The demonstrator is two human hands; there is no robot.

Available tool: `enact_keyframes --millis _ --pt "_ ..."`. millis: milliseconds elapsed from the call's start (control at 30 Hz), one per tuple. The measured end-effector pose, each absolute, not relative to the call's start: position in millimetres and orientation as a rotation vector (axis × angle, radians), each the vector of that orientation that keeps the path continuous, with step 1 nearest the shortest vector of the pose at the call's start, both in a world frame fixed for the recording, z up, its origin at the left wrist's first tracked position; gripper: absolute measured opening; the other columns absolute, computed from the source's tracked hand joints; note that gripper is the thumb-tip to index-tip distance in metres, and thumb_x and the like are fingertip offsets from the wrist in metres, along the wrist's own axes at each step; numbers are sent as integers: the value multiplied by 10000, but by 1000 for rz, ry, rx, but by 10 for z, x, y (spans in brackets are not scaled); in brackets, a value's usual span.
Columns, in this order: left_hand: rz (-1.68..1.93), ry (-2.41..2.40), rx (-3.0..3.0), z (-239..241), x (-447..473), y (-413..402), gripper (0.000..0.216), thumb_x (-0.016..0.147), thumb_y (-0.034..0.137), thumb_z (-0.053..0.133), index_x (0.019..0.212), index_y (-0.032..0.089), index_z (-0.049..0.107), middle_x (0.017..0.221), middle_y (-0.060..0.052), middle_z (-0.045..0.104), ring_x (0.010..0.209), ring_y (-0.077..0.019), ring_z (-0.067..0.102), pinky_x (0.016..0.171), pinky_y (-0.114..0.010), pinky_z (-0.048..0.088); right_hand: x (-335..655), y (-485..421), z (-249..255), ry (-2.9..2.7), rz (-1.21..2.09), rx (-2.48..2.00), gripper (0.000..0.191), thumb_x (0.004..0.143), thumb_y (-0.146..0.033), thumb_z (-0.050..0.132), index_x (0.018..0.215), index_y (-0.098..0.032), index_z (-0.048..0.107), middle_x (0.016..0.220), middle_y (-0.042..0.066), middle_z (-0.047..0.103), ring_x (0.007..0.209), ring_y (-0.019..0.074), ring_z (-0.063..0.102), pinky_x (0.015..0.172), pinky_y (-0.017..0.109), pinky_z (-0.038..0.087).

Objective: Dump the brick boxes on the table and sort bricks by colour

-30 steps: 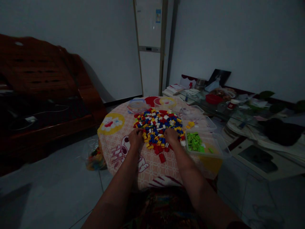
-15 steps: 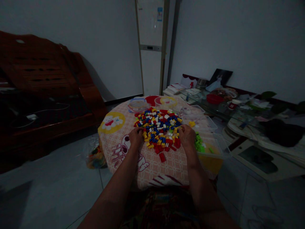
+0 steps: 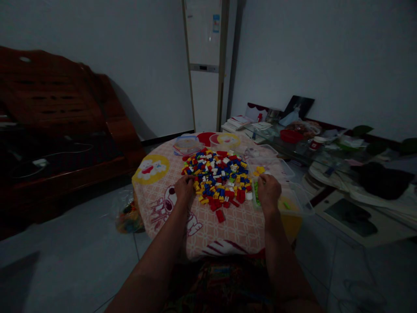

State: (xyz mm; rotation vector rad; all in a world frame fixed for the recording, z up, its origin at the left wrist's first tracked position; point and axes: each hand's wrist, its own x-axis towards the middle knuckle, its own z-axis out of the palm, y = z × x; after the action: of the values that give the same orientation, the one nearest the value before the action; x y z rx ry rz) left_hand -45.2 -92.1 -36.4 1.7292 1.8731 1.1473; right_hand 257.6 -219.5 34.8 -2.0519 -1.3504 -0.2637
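A heap of toy building bricks [image 3: 215,176] in red, blue, yellow, white and some green lies on the round table. My left hand [image 3: 185,188] rests at the heap's left edge, its fingers bent together; whatever they hold is hidden. Over the near clear plastic box [image 3: 304,202], my right hand [image 3: 269,191] has its fingertips pinched, and I cannot make out what is in them. Green bricks [image 3: 256,193] in that box are partly covered by this hand. Behind it, yellow bricks [image 3: 259,170] lie in a second clear box [image 3: 286,167].
A third clear box [image 3: 269,150] stands further back. Clear lidded containers [image 3: 187,144] sit at the table's far side. The patterned tablecloth [image 3: 228,230] hangs over the edge. At right is a cluttered glass table [image 3: 276,137]; a wooden bench [image 3: 65,117] stands left.
My right hand has moved right, from the heap's right edge to above the box with green bricks. My left hand stays at the heap's left edge. The view has shifted slightly.
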Motion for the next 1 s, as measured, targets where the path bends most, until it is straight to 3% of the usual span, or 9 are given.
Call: enact_keyframes --millis 133,300,633,1000 --pt "1149 1874 1736 -377 -461 -906 312 862 218 569 1029 225 832 1077 -68 821 985 -255 741 863 -328 522 2193 -2063 299 -1545 -150 -1929 286 1010 -188 486 1020 -156 771 1016 120 768 955 211 673 865 272 439" --pt "1152 1861 1719 -362 -456 -905 309 849 193 568 1013 225 828 1064 -59 824 1004 -249 740 883 -323 524 1843 -1835 209 -1781 -61 -2078 293 1038 -197 485 1105 -151 767 1125 135 752 1055 224 665 902 286 430" --pt "1149 1856 1725 -357 -453 -923 312 860 198 562 1018 220 830 1077 -60 822 995 -248 742 875 -318 521 1729 -1590 11 -2075 -45 -2122 415 1084 -244 401 1055 -170 808 1187 147 750 1129 259 653 932 323 454" --pt "1195 1836 1688 -348 -440 -939 327 821 180 556 989 233 832 1028 -40 828 970 -243 743 903 -326 531 1813 -1666 -45 -1916 -78 -1940 351 1062 -191 437 962 -177 774 1109 92 756 1062 207 637 984 284 418"
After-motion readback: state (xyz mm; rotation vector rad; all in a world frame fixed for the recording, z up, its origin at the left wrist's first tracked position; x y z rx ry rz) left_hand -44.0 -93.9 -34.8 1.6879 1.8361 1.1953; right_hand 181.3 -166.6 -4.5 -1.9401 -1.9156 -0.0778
